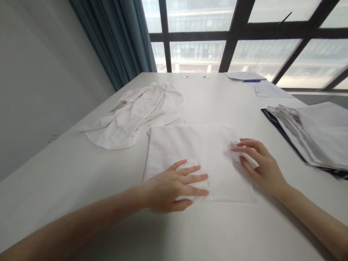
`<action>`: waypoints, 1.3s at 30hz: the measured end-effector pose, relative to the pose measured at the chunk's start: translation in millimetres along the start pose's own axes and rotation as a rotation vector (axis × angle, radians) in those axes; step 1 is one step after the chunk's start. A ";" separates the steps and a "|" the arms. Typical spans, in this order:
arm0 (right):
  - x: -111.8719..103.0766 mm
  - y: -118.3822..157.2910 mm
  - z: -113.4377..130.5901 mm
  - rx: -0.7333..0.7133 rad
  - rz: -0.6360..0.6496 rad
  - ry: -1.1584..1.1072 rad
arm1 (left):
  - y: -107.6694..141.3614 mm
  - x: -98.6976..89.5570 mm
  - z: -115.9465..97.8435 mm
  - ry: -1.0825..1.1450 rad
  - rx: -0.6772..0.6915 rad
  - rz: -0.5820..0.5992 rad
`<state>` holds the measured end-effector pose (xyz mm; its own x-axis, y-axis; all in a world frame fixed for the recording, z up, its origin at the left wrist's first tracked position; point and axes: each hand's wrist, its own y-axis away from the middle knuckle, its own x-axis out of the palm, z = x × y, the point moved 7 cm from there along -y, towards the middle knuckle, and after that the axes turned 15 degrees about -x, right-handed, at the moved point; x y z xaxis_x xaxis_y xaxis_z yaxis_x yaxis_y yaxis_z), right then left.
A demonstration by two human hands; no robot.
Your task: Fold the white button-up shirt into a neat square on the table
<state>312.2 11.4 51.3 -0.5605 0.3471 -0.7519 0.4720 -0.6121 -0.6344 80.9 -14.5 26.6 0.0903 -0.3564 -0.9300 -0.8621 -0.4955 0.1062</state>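
Observation:
A white cloth [214, 141], folded into a rough rectangle, lies flat on the table in front of me. My left hand [176, 186] rests palm down on its near left part, fingers spread. At the cloth's right edge is my right hand [261, 165], its fingers curled and pinching a bit of the fabric, which is lifted and blurred there. Behind and to the left, a crumpled white fabric piece [146, 110] spreads out, close to the folded cloth's far left corner.
On the right of the white table [114, 203] lies a stack of white cloths [323, 127] over a dark striped layer. Papers [244, 75] and a blue pen [251, 81] sit at the far right. Beyond are a blue curtain [116, 40] and dark-framed windows.

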 end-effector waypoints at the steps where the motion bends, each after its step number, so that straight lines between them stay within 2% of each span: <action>1: 5.3 -1.6 9.8 -0.076 0.051 -0.016 | 0.5 0.6 -0.9 0.005 0.006 0.020; 5: 29.0 0.1 33.5 -0.245 0.295 -0.069 | 2.6 -1.6 -4.4 0.060 0.030 0.056; 10: 47.1 7.3 30.1 -0.192 0.504 -0.046 | 0.1 -13.3 0.3 0.315 0.005 0.041; 12: 49.6 8.1 28.5 -0.174 0.542 -0.042 | -3.0 -19.4 8.1 0.458 -0.055 -0.011; 14: 50.7 7.7 28.6 -0.175 0.561 -0.040 | -4.9 -26.3 17.6 0.548 -0.123 -0.116; 17: 51.5 6.6 29.4 -0.187 0.578 -0.038 | -4.1 -35.7 29.1 0.494 -0.207 -0.298; 19: 51.9 6.3 29.4 -0.192 0.587 -0.034 | -4.5 -40.2 33.0 0.322 -0.245 -0.383; 21: 51.9 6.3 29.2 -0.197 0.589 -0.032 | -9.3 -42.4 34.7 0.109 -0.253 -0.418; 23: 52.0 6.5 29.0 -0.200 0.590 -0.031 | -19.2 -41.4 37.2 -0.070 -0.231 -0.403; 26: 53.3 7.9 28.5 -0.199 0.597 -0.032 | -36.8 -38.4 50.3 -0.225 -0.249 -0.385; 30: 54.3 9.5 26.4 -0.170 0.600 -0.074 | -50.7 -28.4 71.2 -0.284 -0.324 -0.347; 34: 48.3 1.5 22.4 -0.111 0.601 -0.187 | -50.7 -20.8 75.2 -0.282 -0.323 -0.317; 36: 42.0 -11.6 17.8 -0.068 0.553 -0.242 | -49.5 -20.4 74.8 -0.273 -0.320 -0.322; 39: 34.7 -40.2 3.8 0.011 0.390 -0.228 | -49.1 -20.6 74.6 -0.265 -0.308 -0.339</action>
<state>271.2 45.3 51.3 -0.4780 -0.0755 -0.8751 0.6714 -0.6737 -0.3086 84.1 76.3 14.3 0.1749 0.0569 -0.9829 -0.6163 -0.7722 -0.1544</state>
